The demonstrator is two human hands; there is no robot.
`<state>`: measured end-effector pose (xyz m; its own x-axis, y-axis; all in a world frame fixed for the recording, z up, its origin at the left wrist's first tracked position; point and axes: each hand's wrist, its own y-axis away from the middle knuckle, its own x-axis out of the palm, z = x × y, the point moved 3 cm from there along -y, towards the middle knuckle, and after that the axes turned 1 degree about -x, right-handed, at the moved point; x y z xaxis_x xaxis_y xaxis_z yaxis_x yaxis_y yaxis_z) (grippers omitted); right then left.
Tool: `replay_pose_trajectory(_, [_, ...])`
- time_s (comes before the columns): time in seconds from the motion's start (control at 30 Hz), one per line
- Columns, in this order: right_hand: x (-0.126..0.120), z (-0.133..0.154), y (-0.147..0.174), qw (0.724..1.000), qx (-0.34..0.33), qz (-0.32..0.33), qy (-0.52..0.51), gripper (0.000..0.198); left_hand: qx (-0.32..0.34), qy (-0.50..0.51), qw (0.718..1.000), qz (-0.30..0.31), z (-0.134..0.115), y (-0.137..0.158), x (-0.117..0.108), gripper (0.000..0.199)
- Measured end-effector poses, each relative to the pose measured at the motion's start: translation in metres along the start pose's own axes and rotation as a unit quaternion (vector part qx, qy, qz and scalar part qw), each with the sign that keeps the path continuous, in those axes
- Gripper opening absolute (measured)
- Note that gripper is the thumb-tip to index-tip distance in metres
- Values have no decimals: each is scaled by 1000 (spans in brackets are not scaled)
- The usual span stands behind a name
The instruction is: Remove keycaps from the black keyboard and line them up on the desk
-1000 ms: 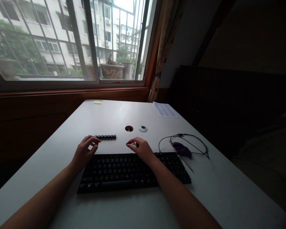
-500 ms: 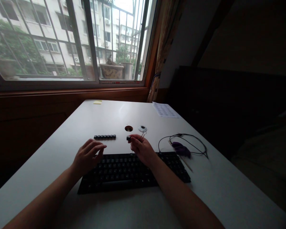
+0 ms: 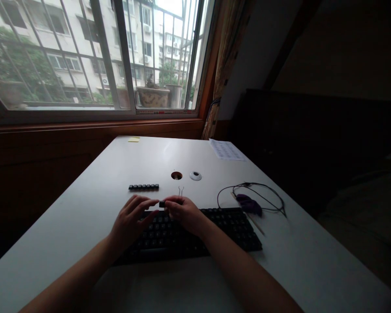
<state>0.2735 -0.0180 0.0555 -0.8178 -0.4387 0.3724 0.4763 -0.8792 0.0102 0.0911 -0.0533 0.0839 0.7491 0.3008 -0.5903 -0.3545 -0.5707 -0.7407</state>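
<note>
Pinched at the fingertips of my right hand (image 3: 184,213) is a small black keycap (image 3: 162,204). Two thin wire prongs (image 3: 180,190), which look like a wire keycap puller, stick up from behind the same fingers. Close by on the left, my left hand (image 3: 130,219) has its thumb and index finger apart, the fingertips at the keycap's edge; whether they touch it I cannot tell. Beneath both hands lies a black keyboard (image 3: 233,224), its middle and left partly covered by them. Beyond the left hand, several black keycaps (image 3: 144,187) form a neat row on the white table.
A coiled black cable (image 3: 275,198), a purple cloth-like item (image 3: 248,204) and a thin stick (image 3: 256,225) lie right of the hands. Farther back are a table hole (image 3: 176,175), a round white cover (image 3: 195,175), printed paper (image 3: 228,150) and yellow sticky notes (image 3: 134,139).
My right hand has come left and nearer, down over the keyboard, with the keycap and wire prongs. My left hand has shifted slightly right, its fingers now at the keycap.
</note>
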Motion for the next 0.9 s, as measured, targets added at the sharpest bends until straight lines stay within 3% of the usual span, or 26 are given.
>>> replay_pose_trajectory(0.43, [0,-3,2,998,11,10,66,30,7,3,1000,1,3,4,2,23])
replay_pose_trajectory(0.7, [1,-2,0,1000,-9,-30,-1,28,-42,18,999,13,10,4,4,19])
replay_pose_trajectory(0.9, [1,-1,1,998,-29,-42,23,27,-40,17,999,22,11,3,7,19])
